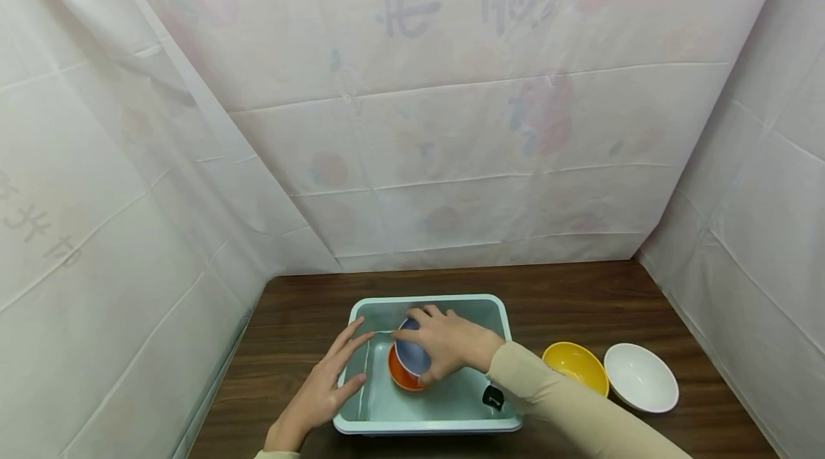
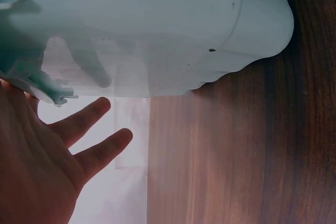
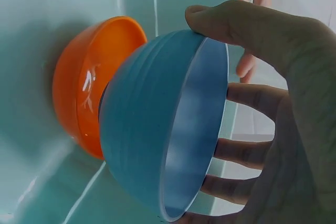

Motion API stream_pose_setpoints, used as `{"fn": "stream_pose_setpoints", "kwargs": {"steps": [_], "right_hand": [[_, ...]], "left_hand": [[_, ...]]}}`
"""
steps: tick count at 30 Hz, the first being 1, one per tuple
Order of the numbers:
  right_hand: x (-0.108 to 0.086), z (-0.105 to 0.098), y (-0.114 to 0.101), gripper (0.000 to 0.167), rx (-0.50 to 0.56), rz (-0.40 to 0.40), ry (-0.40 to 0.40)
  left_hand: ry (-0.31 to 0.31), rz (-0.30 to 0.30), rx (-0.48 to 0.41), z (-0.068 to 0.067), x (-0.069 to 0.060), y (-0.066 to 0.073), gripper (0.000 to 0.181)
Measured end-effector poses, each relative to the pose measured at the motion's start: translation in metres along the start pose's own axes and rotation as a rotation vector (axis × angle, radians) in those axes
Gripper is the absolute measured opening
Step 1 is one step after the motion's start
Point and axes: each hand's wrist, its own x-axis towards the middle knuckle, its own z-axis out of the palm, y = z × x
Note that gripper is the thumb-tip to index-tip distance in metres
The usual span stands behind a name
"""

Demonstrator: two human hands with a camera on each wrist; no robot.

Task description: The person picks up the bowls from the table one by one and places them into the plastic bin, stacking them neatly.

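Note:
A light-green plastic basin sits on the table. Inside it my right hand grips a blue bowl by its rim, thumb on one side and fingers on the other. An orange bowl lies on the basin floor, and the blue bowl's base dips into its mouth; whether they touch I cannot tell. Over the basin's left side, my left hand is spread with straight fingers and holds nothing. In the left wrist view its fingers stand beside the basin wall; contact there is unclear.
To the right of the basin, a yellow bowl and a white bowl sit side by side on the dark wooden table. A black tag shows at the basin's lower right. Pale cloth sheets hang around the back and sides.

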Motion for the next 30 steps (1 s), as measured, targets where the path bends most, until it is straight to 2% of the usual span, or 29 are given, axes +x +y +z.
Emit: {"fn": "stream_pose_setpoints", "kwargs": {"steps": [19, 30], "right_hand": [[0.01, 0.018, -0.002, 0.084, -0.027, -0.018, -0.023], [0.015, 0.021, -0.007, 0.083, -0.04, -0.012, -0.04]], "left_hand": [[-0.007, -0.002, 0.007, 0.001, -0.001, -0.001, 0.057], [-0.012, 0.0, -0.006, 0.0, 0.0, -0.001, 0.059]]}}
